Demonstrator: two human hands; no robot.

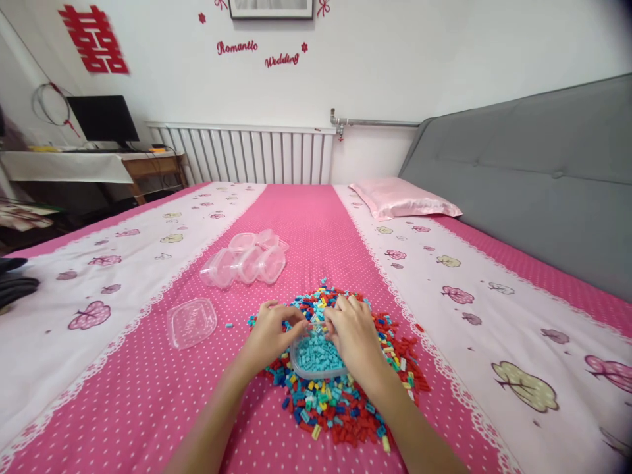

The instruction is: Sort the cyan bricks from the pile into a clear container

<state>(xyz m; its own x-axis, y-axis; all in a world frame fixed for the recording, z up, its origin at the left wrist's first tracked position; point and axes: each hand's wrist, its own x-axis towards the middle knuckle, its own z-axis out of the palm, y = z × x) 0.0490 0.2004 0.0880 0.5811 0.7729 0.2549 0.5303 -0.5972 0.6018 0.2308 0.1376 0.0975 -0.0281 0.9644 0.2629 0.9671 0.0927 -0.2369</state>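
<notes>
A clear plastic container (320, 375) filled with light-blue toy building bricks (318, 352) sits on a heap of mixed bricks (340, 411) in red, blue, yellow, green and white. At its left rim is my left hand (274, 332), thumb and forefinger curled close together; whatever lies between them is too small to make out. My right hand (355, 329) bends over the right rim, its fingers curled in and their tips partly hidden. Whether either hand grips the rim I cannot tell.
A clear lid (192, 322) lies left of the heap, with one stray light-blue brick (229, 324) beside it. Several stacked clear containers (247, 263) stand farther back on the pink bedspread (306, 217). A pink pillow (402, 197) rests by the grey headboard (533, 158).
</notes>
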